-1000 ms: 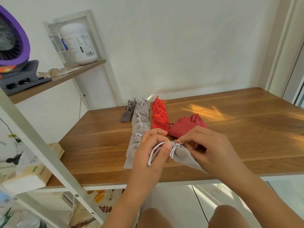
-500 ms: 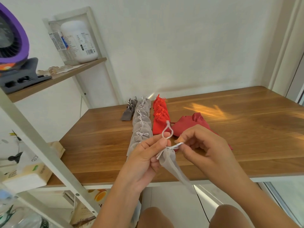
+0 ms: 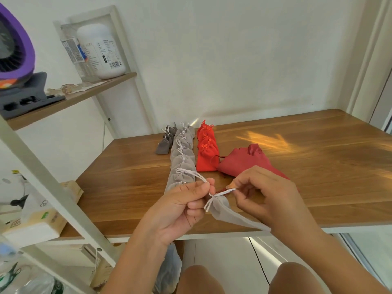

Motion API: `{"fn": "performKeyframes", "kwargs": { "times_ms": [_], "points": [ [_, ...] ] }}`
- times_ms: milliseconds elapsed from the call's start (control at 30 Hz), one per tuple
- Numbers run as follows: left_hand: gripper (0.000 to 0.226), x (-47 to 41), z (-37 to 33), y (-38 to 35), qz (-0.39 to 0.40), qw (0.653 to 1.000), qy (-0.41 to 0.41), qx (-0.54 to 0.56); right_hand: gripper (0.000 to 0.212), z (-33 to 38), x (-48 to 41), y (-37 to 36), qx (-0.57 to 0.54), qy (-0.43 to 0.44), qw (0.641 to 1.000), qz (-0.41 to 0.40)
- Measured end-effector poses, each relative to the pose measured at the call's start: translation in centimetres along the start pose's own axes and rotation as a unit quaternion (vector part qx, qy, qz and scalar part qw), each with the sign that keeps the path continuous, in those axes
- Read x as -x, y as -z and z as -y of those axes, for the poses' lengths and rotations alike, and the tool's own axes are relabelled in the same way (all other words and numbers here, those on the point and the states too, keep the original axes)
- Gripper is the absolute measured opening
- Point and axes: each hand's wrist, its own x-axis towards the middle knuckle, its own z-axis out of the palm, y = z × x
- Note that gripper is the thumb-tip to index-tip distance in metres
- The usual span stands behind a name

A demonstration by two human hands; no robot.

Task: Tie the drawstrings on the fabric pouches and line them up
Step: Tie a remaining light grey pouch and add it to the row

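The fingers (image 3: pixel 206 185) of the left hand (image 3: pixel 180 211) pinch one end of the white drawstring (image 3: pixel 224 192), and the thumb and forefinger of the right hand (image 3: pixel 267 198) pinch the other end. The knot sits between them at the neck of the grey pouch (image 3: pixel 224 211). The pouch hangs in the air just in front of the near end of the row of grey pouches (image 3: pixel 183 158).

To do this well, I would pull both ends apart evenly and level, so the knot closes snug on the gathered neck and does not slip to one side. A sharp tug risks jamming it crooked. The pouch then belongs at the near end of that row, neck facing the same way as the others.

Right of the row lie the red pouches (image 3: pixel 206 149), and beyond them a loose dark red pouch (image 3: pixel 244 162). Left of the row sit dark grey pouches (image 3: pixel 166 139), all on the bench (image 3: pixel 297 166).
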Motion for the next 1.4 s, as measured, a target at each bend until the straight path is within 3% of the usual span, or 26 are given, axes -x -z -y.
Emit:
{"fn": "performKeyframes", "kwargs": {
  "times_ms": [67, 200, 300, 467, 600, 733, 900, 1033, 1133, 1233, 1400],
  "points": [
    [0.018, 0.1, 0.0, 0.0, -0.019, 1.0, 0.007, -0.023, 0.008, -0.2, 0.3, -0.2, 0.025, 0.015, 1.0, 0.004],
    [0.018, 0.3, 0.1, 0.0, -0.025, 0.997, 0.009, -0.068, 0.015, -0.4, 0.6, -0.8, 0.092, 0.045, 0.995, -0.003],
    [0.018, 0.1, 0.1, 0.3, -0.053, 0.986, -0.011, -0.161, 0.02, -0.7, 0.7, -1.4, 0.129, 0.047, 0.991, -0.003],
    [0.03, -0.4, -0.1, -0.1, -0.074, 0.925, -0.012, -0.372, 0.008, -0.1, 0.9, -1.9, 0.064, 0.032, 0.993, 0.096],
    [0.019, -0.6, -0.8, -0.6, -0.016, 0.887, 0.032, -0.46, 0.008, -0.2, 0.8, -1.8, 0.008, -0.084, 0.981, 0.173],
    [0.013, -0.6, -1.4, -1.0, 0.012, 0.868, 0.015, -0.497, 0.009, -0.3, 0.4, -1.5, 0.012, -0.094, 0.982, 0.166],
    [0.005, -0.8, -1.1, -1.4, 0.005, 0.845, -0.075, -0.529, 0.01, -0.2, -0.5, -0.3, 0.002, -0.091, 0.983, 0.16],
    [0.016, -1.2, -0.4, -1.1, -0.05, 0.854, -0.14, -0.498, 0.014, -0.4, -1.0, 0.6, -0.012, -0.08, 0.984, 0.16],
    [0.019, -1.5, 0.0, -1.0, -0.079, 0.875, -0.142, -0.456, 0.009, -0.7, -1.1, 0.4, 0.062, -0.072, 0.987, 0.13],
    [0.011, -1.6, 0.2, -1.0, -0.094, 0.905, -0.119, -0.397, 0.004, -0.2, -1.0, 0.2, 0.09, -0.059, 0.99, 0.09],
    [0.009, -1.4, 0.1, -1.0, -0.08, 0.956, -0.045, -0.277, 0.009, 0.5, -0.9, 1.1, 0.018, -0.099, 0.987, 0.126]
  ]
}}
